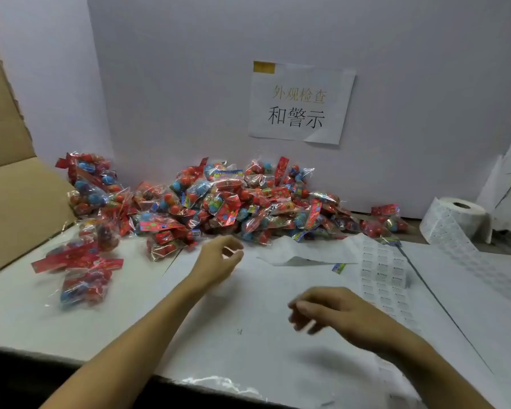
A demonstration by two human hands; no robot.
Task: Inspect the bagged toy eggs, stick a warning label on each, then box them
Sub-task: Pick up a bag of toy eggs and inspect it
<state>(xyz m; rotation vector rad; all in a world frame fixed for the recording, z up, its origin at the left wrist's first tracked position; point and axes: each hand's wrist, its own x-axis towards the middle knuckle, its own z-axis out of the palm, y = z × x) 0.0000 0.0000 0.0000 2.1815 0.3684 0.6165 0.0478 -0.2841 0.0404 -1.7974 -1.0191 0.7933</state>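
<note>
A big pile of clear bags of red and blue toy eggs [227,202] lies along the back wall. A few more bags [80,267] lie apart at the left, near a cardboard box [15,202]. A strip of warning labels [384,270] runs from a label roll [455,219] at the right. My left hand [219,258] hovers just in front of the pile, fingers loosely curled, holding nothing. Over the white table, my right hand [325,308] is blurred, left of the label strip, its fingers loosely curled; nothing shows in it.
The white table [248,343] has a front edge close to me. A paper sign [301,104] with printed characters hangs on the white back wall. A loose white sheet [307,252] lies between the pile and the labels.
</note>
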